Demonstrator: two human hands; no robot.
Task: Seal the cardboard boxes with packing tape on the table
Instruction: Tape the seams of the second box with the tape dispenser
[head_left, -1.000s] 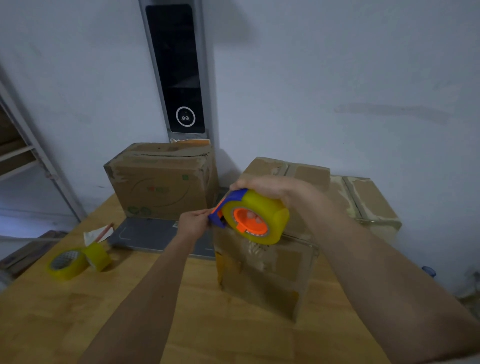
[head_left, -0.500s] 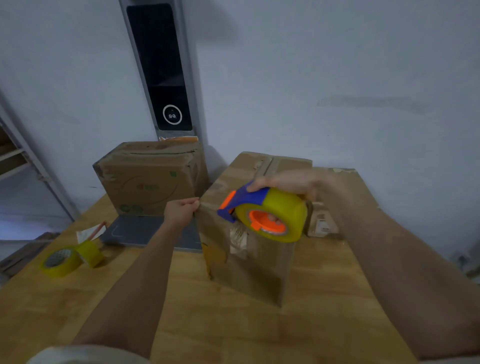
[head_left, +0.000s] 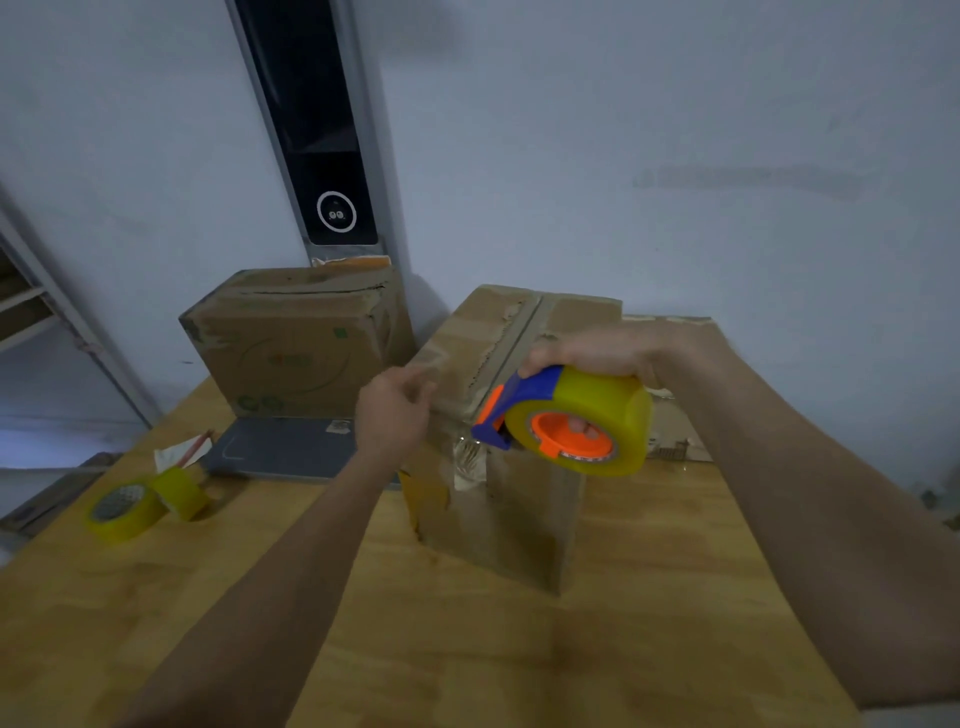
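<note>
Your right hand (head_left: 587, 351) grips the tape dispenser (head_left: 566, 421), fingers curled through its orange core, and holds it at the front top edge of the near box (head_left: 498, 499), which stands mid-counter (head_left: 467, 649). Your left hand (head_left: 392, 415) sits at the box's top left edge with fingers curled; whether it pinches tape or cardboard, you cannot tell. A second box (head_left: 291, 343) stands behind on the left against the wall, a flat grey tray (head_left: 280, 449) before it. Two yellow tape rolls (head_left: 140, 501) lie at the counter's left edge.
</note>
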